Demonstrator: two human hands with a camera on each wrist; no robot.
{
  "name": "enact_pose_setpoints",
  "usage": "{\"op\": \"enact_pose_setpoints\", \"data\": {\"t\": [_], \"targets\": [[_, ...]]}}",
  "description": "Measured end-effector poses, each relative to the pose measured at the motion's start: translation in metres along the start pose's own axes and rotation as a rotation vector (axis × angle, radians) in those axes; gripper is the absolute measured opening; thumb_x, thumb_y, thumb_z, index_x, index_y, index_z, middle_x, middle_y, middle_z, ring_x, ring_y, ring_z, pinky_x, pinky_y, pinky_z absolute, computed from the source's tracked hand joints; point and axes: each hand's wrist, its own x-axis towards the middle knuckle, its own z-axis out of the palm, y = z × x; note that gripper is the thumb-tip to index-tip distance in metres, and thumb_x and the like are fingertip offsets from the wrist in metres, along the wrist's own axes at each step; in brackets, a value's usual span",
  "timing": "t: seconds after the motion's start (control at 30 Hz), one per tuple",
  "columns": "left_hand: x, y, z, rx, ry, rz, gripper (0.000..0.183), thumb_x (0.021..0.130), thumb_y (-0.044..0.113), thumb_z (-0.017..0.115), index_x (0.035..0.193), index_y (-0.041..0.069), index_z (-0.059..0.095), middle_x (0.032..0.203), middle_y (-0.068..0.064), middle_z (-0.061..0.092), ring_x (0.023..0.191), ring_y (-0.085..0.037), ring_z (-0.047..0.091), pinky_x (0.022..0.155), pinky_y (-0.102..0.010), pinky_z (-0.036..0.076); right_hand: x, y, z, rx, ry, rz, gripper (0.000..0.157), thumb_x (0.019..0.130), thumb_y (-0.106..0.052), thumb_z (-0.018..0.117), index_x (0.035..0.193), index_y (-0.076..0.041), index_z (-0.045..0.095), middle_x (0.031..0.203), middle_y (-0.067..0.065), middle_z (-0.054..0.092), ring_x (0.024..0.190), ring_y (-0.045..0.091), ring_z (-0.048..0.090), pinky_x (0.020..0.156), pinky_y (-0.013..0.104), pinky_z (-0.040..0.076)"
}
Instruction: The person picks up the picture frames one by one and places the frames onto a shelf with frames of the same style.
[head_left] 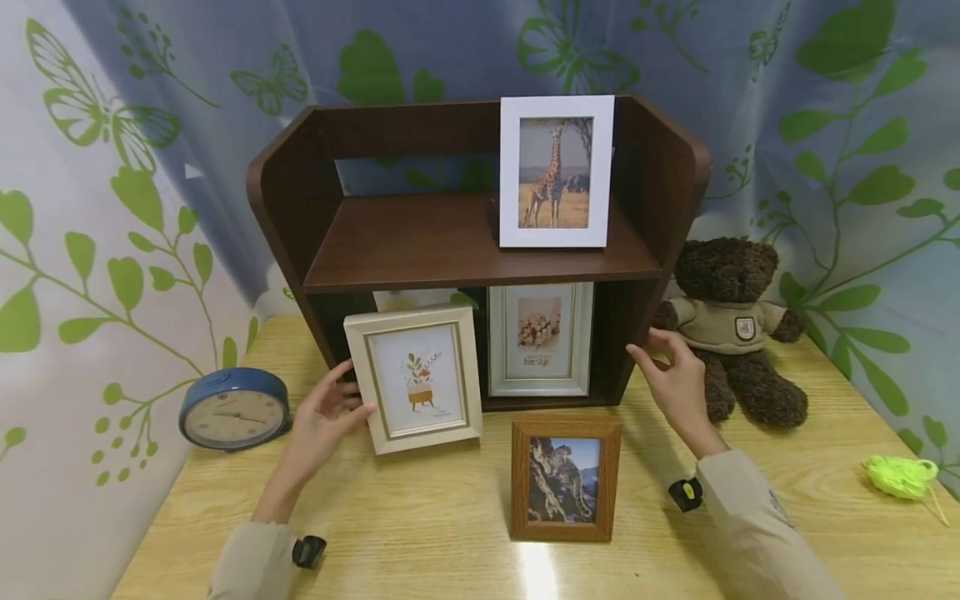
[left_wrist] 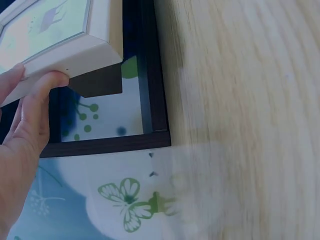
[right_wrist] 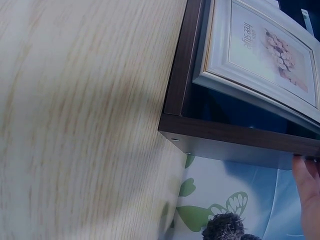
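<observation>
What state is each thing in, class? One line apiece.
Cream frame: tilted, held by left hand
Shelf unit: standing
Right hand: touching shelf unit's side
Giraffe frame: standing, upper level
Flower frame: standing, lower level
Brown frame: standing on table
Clock: dial showing
Teddy bear: sitting
Yarn: bundled, end loose

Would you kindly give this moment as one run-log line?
left hand: grips cream frame | right hand: touches shelf unit | giraffe frame: on upper level | brown frame: on table
</observation>
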Motion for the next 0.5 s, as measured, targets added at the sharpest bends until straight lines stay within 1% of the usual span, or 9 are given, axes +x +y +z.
{"op": "enact_pose_setpoints", "data": {"t": [0.07,0.2,0.37,0.5], "targets": [[0.002,-0.002,0.001,-0.015,0.002,-0.018,0.070,0.085,-0.003,0.067,0.146,0.002,0.033,0.107,0.000,0.056,0.088,-0.007,0.062,0.066,-0.037,0.060,0.000,0.001,0.000,-0.003,-0.003,0.004,0.034,0.086,-0.009,0.070,0.115,0.006,0.060,0.110,0.022,0.065,0.093,-0.020,0.048,0.074,-0.001,0.043],[0.006,-0.004,0.003,-0.039,0.022,-0.032,0.070,0.086,-0.005,0.065,0.147,0.002,0.031,0.106,-0.001,0.056,0.086,-0.005,0.062,0.064,-0.032,0.060,0.000,0.000,-0.001,-0.014,-0.008,0.009,0.034,0.087,-0.011,0.070,0.115,0.006,0.060,0.110,0.022,0.065,0.094,-0.019,0.049,0.075,-0.001,0.043],[0.012,-0.007,0.007,-0.053,0.059,-0.019,0.069,0.086,-0.009,0.063,0.146,0.001,0.031,0.104,-0.003,0.055,0.084,-0.003,0.062,0.062,-0.026,0.058,0.000,0.000,-0.001,-0.027,-0.009,0.015,0.034,0.087,-0.013,0.070,0.115,0.004,0.060,0.111,0.020,0.065,0.095,-0.014,0.051,0.075,-0.001,0.044],[0.017,-0.009,0.011,-0.030,0.082,-0.007,0.068,0.085,-0.011,0.063,0.145,0.002,0.033,0.104,-0.005,0.056,0.082,-0.002,0.062,0.061,-0.023,0.058,0.000,0.001,-0.001,-0.026,-0.013,0.017,0.034,0.087,-0.013,0.070,0.115,0.004,0.060,0.112,0.019,0.065,0.095,-0.015,0.050,0.075,-0.001,0.043]]}}
